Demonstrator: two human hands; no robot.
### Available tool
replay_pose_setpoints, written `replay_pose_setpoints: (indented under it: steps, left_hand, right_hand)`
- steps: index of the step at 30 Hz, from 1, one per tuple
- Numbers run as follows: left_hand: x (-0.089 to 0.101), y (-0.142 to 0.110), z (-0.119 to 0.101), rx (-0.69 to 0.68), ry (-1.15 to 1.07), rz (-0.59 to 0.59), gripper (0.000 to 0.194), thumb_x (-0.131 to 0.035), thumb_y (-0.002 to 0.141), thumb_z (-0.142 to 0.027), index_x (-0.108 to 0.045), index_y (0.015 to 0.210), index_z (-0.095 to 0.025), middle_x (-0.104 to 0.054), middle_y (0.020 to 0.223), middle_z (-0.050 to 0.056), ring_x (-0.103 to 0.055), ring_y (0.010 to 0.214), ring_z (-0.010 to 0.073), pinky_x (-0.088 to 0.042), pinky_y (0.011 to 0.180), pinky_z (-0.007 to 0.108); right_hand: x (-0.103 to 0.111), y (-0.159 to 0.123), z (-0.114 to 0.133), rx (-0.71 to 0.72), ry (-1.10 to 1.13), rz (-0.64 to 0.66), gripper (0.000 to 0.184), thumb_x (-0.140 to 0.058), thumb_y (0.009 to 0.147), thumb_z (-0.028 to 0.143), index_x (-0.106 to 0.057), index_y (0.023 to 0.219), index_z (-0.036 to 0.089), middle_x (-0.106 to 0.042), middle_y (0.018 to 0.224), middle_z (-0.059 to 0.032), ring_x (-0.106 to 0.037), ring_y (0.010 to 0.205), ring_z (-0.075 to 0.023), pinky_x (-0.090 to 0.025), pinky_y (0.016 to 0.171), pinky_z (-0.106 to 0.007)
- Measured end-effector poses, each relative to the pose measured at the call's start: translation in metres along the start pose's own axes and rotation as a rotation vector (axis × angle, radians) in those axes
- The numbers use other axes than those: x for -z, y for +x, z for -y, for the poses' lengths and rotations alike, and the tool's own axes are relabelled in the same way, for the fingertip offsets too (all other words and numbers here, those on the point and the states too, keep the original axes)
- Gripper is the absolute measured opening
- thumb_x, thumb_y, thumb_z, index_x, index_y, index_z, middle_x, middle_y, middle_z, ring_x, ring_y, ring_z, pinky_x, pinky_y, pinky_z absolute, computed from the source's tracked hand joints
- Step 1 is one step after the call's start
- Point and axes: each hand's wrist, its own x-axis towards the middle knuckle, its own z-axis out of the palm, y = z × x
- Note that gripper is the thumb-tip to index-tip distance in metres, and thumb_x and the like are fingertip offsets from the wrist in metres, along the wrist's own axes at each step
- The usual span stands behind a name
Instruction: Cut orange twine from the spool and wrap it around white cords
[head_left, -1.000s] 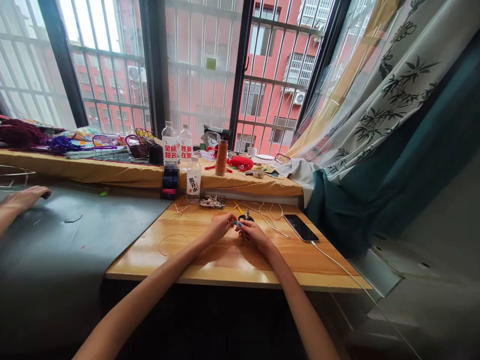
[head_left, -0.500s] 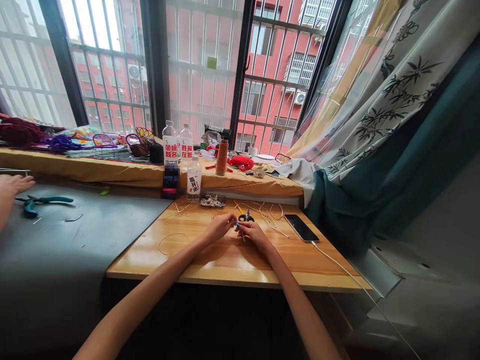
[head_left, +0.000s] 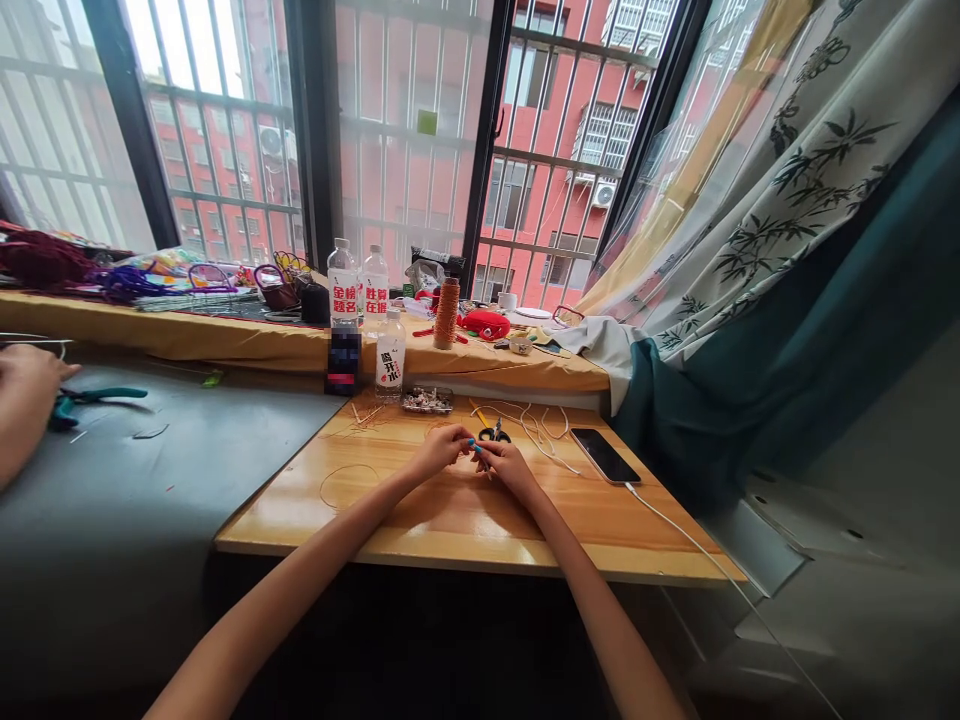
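My left hand and my right hand meet over the wooden table, fingertips pinched together, with blue showing at the thumb tips. A short end of white cord pokes out below my right fingers. What the left fingertips pinch is too small to make out. Just behind my hands lie black-handled scissors, partly covered by them. White cords curl to the right of the scissors. A loop of thin brown thread rests left of my left forearm.
Behind are a clear box of small parts, a water bottle and a brown thread spool on the ledge. A charging phone lies right. At far left, another person's hand is near teal-handled pliers.
My hands stay pinched together in nearly the same place, with slight finger movement. The other person's hand has moved right and nearer, partly covering the pliers. The view has shifted slightly.
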Motion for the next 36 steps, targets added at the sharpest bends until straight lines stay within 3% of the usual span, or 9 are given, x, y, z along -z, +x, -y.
replay_pose_setpoints:
  steps: [4,10,16,21,27,31,36]
  left_hand:
    - [-0.001,-0.001,0.002,0.004,0.009,-0.020,0.015,-0.046,0.071,-0.026,-0.055,0.071,-0.014,-0.049,0.056,-0.004,-0.041,0.040,0.0044,-0.032,0.037,0.015]
    - [0.001,0.000,0.002,0.020,0.090,-0.083,0.011,-0.044,0.070,-0.018,-0.054,0.069,-0.015,-0.053,0.056,-0.004,-0.043,0.042,0.0051,-0.034,0.042,0.016]
    - [0.000,0.002,0.001,0.028,0.062,-0.103,0.016,-0.045,0.072,-0.025,-0.057,0.073,-0.014,-0.054,0.056,-0.004,-0.041,0.041,0.0056,-0.033,0.041,0.017]
    - [0.000,0.002,0.000,0.008,-0.096,-0.076,0.028,-0.038,0.073,-0.022,-0.058,0.091,-0.012,-0.054,0.061,-0.002,-0.036,0.037,0.0032,-0.030,0.037,0.017]
    - [-0.002,-0.001,-0.003,-0.075,-0.226,0.028,0.035,-0.040,0.070,-0.018,-0.055,0.101,-0.011,-0.061,0.072,0.003,-0.040,0.042,0.0040,-0.035,0.039,0.017]
    - [-0.003,-0.001,-0.004,-0.055,-0.277,0.029,0.026,-0.048,0.070,-0.025,-0.057,0.091,-0.012,-0.061,0.069,0.003,-0.042,0.043,0.0044,-0.034,0.039,0.017]
    - [-0.001,-0.001,-0.007,-0.038,-0.294,0.039,0.022,-0.054,0.067,-0.030,-0.057,0.080,-0.012,-0.059,0.064,0.001,-0.038,0.040,0.0033,-0.032,0.039,0.017]
  right_hand:
    - [-0.001,0.000,-0.002,0.024,-0.088,0.000,0.034,-0.055,0.066,0.047,-0.064,0.076,0.015,-0.056,0.059,-0.0009,-0.048,0.049,-0.0099,-0.034,0.044,-0.021]
    - [-0.002,-0.003,-0.003,0.060,-0.175,0.067,0.033,-0.051,0.071,0.046,-0.060,0.058,0.016,-0.052,0.049,0.0008,-0.046,0.046,-0.0101,-0.034,0.048,-0.022]
    - [-0.003,-0.001,-0.004,0.029,-0.095,0.055,0.035,-0.050,0.069,0.049,-0.058,0.065,0.016,-0.054,0.056,-0.0002,-0.047,0.046,-0.0098,-0.035,0.048,-0.023]
    - [0.000,0.003,-0.007,0.005,-0.058,0.020,0.036,-0.050,0.066,0.052,-0.056,0.068,0.016,-0.049,0.054,0.0020,-0.042,0.043,-0.0083,-0.032,0.045,-0.023]
    - [0.003,0.005,-0.011,0.008,-0.109,-0.063,0.035,-0.046,0.069,0.051,-0.053,0.067,0.016,-0.043,0.052,0.0039,-0.036,0.043,-0.0078,-0.027,0.044,-0.022]
    - [0.002,0.004,-0.012,0.006,-0.139,-0.046,0.034,-0.046,0.069,0.049,-0.050,0.058,0.016,-0.043,0.051,0.0035,-0.035,0.043,-0.0079,-0.026,0.045,-0.022]
    - [0.000,0.000,-0.005,0.025,-0.171,-0.001,0.029,-0.044,0.072,0.044,-0.054,0.069,0.016,-0.044,0.054,0.0034,-0.036,0.048,-0.0088,-0.027,0.048,-0.022]
